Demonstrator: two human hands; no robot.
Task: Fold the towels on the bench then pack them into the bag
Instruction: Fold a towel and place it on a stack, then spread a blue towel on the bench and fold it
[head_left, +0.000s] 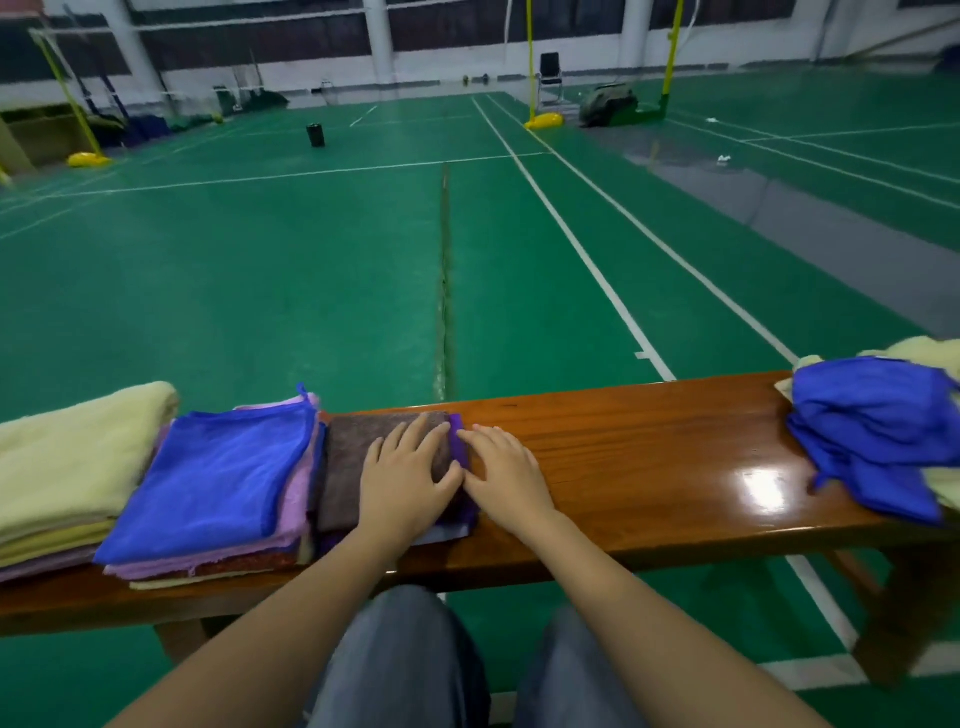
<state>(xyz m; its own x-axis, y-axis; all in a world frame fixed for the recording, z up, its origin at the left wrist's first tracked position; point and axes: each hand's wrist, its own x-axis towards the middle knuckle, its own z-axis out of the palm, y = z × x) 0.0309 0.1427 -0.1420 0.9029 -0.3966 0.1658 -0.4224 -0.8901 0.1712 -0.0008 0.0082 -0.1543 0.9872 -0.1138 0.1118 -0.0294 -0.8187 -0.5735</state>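
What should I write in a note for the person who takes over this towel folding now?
Left hand: open, flat on the folded brown towel, which lies on a purple towel.
Right hand: open, fingers at the purple towel's edge.
Done: blue-topped stack and cream stack on the bench, left side.
Left to do: fold the crumpled blue heap at the right end, pack everything; no bag in view.

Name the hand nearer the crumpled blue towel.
Right. The right hand lies left of the crumpled blue towel; the left hand rests farther left, on the brown towel.
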